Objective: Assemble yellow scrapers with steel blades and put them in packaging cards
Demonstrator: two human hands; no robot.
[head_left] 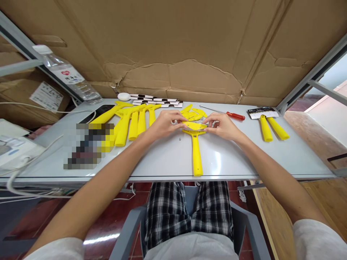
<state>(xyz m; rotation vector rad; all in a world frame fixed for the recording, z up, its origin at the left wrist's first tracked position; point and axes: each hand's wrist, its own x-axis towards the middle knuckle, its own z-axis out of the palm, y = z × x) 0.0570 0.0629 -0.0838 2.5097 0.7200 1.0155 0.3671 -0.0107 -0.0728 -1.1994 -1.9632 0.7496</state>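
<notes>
A yellow scraper handle (pixel 197 155) lies on the table in front of me, its wide end pointing away. At that wide end I hold a yellow scraper head plate (pixel 194 125) between both hands. My left hand (pixel 169 124) pinches its left end with thumb and fingers. On the right end, my right hand (pixel 221 125) grips with its fingers bent. A thin metal edge shows under the plate; whether it touches the handle I cannot tell. A tiny metal piece (pixel 180 139) lies left of the handle. More yellow plates (pixel 193 113) are piled just beyond my hands.
Several yellow handles (pixel 123 126) lie to the left. A red-handled screwdriver (pixel 235 116) is behind my right hand. Packaged scrapers (pixel 263 113) sit at the right. A white spoon (pixel 124 96) and card strips (pixel 154 100) lie along the back, near a bottle (pixel 67 76). Cardboard (pixel 173 47) walls the rear.
</notes>
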